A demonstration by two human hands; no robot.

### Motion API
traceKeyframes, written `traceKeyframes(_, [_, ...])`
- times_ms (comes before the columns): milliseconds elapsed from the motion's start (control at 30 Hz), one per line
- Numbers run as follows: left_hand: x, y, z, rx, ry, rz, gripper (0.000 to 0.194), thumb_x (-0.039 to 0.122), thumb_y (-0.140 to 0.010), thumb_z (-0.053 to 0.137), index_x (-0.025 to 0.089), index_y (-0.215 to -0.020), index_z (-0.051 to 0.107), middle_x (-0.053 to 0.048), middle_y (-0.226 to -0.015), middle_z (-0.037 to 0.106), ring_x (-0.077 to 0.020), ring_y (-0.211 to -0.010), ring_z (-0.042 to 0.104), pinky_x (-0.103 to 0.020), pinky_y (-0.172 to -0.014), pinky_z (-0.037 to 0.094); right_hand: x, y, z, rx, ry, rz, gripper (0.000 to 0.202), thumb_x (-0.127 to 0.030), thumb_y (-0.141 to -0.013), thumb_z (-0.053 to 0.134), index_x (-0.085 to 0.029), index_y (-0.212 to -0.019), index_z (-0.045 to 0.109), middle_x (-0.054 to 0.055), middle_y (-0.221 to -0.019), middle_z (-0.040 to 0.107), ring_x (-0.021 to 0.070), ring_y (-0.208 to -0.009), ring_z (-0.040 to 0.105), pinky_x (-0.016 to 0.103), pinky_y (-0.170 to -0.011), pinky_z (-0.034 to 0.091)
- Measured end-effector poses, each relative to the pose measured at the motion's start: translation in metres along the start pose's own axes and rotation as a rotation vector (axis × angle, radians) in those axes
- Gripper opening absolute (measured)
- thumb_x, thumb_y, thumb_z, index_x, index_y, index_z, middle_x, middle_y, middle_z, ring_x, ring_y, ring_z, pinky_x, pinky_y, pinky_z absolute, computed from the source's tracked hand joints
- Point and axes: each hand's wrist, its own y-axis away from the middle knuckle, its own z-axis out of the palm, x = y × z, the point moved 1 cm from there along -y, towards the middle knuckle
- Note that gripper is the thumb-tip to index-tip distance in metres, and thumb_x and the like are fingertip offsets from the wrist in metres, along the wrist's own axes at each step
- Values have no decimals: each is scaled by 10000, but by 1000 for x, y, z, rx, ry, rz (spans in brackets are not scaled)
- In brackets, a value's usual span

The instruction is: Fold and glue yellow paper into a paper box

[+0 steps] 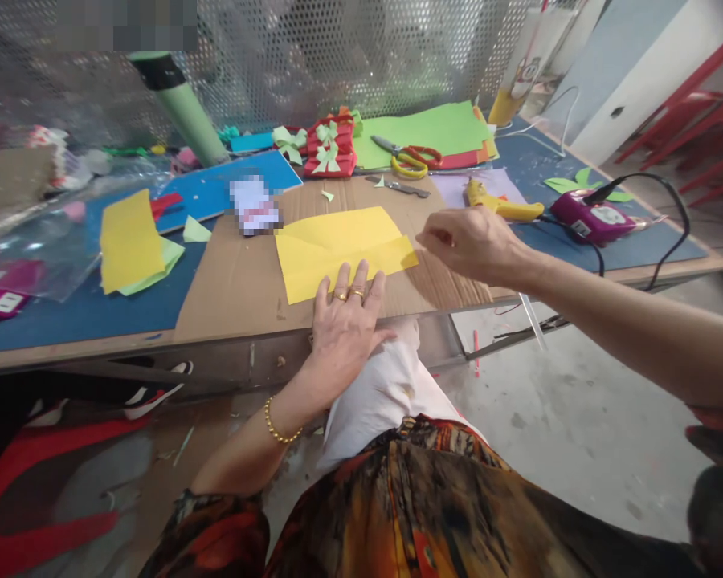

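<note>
1. The yellow sheet (337, 233) lay on a piece of brown cardboard (234, 281) near the front edge of the blue-topped table (157, 321); a narrower strip along its near side stuck out at the right, and whether this was a fold or a separate piece could not be told
2. The left hand (346, 333) rested palm down, fingers extended and slightly spread, with its fingertips on the near part of the yellow sheet
3. The right hand (475, 241) was closed in a loose curl just beside the right end of the yellow sheet; whether anything was tucked inside it could not be seen
4. Beyond the right hand sat a yellow glue gun (518, 210), with a purple box (596, 217) farther to the right
5. Behind the yellow sheet were a craft knife (405, 189), scissors (418, 160) with red and yellow handles, and a red item (331, 160) with pale green bows
6. To the left, a smaller yellow piece (131, 241) overlapped a pale green one (172, 255), near a blue board (205, 193)
</note>
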Motion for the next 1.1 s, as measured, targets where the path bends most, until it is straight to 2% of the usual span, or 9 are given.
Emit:
traceKeyframes(100, [-17, 0, -4, -26, 40, 91, 930, 571, -958, 799, 175, -1716, 434, -197, -1801, 393, -412, -1685, 357, -622, -1357, 314, -7, 18, 18, 40, -50, -510, 390, -309, -1129, 409, -152, -1090, 764, 185, -1136, 764, 283, -1015, 652, 412, -871, 501])
traceKeyframes(167, [-30, 0, -5, -28, 89, 158, 908, 647, -958, 763, 197, -1691, 471, -185, -1798, 412, -402, -1684, 359, -627, -1362, 299, -7, 28, 31, 72, 0, -651, 436, -427, -1151, 427, -137, -1185, 751, 206, -1197, 750, 302, -1026, 633, 438, -892, 506])
traceKeyframes(267, [-39, -3, -11, 65, 207, 151, 714, 706, -1024, 626, 204, -1531, 638, -181, -1689, 566, -364, -1584, 495, -565, -1309, 388, -6, 35, 43, 80, 65, -659, 444, -451, -1156, 440, -116, -1228, 723, 206, -1211, 736, 299, -1013, 622, 437, -881, 503])
traceKeyframes(333, [-37, -11, -19, 166, 245, 3, 508, 596, -1104, 558, 180, -1325, 748, -178, -1452, 717, -328, -1391, 632, -486, -1194, 484, -6, 36, 44, 61, 66, -655, 408, -413, -1154, 453, -113, -1226, 721, 203, -1203, 729, 298, -1027, 615, 432, -885, 502])
traceKeyframes(400, [-29, -25, -29, 182, 222, -181, 353, 414, -1134, 539, 154, -1132, 777, -157, -1180, 773, -308, -1183, 699, -436, -1055, 525, -8, 34, 43, 45, 66, -648, 367, -383, -1141, 487, -118, -1224, 727, 200, -1187, 723, 297, -1035, 605, 426, -879, 495])
traceKeyframes(467, [-18, -42, -36, 9, 223, -245, 286, 330, -1114, 556, 148, -1057, 770, -124, -1001, 785, -288, -1001, 727, -391, -893, 523, -10, 33, 41, 41, 83, -639, 341, -370, -1129, 516, -123, -1208, 738, 199, -1172, 720, 295, -1029, 599, 418, -862, 482])
traceKeyframes(567, [-8, -63, -43, -186, 179, -267, 329, 372, -1099, 573, 136, -1015, 786, -149, -924, 784, -298, -915, 717, -381, -772, 458, -11, 33, 41, 56, 112, -633, 338, -368, -1119, 544, -108, -1188, 750, 206, -1152, 719, 296, -1009, 602, 415, -838, 460])
traceKeyframes(833, [-17, -70, -51, -297, 192, -250, 318, 387, -1054, 611, 170, -875, 758, -53, -738, 636, -201, -721, 533, -352, -648, 279, -9, 32, 42, 62, 92, -659, 355, -372, -1128, 518, -115, -1176, 756, 198, -1147, 722, 298, -1024, 612, 410, -850, 448])
traceKeyframes(1100, [-35, -81, -56, -377, 287, -242, 461, 340, -944, 698, 220, -550, 491, 18, -544, 384, -157, -590, 402, -360, -605, 251, -8, 31, 43, 69, 106, -677, 375, -394, -1132, 486, -130, -1138, 752, 186, -1096, 710, 278, -952, 579, 389, -803, 408])
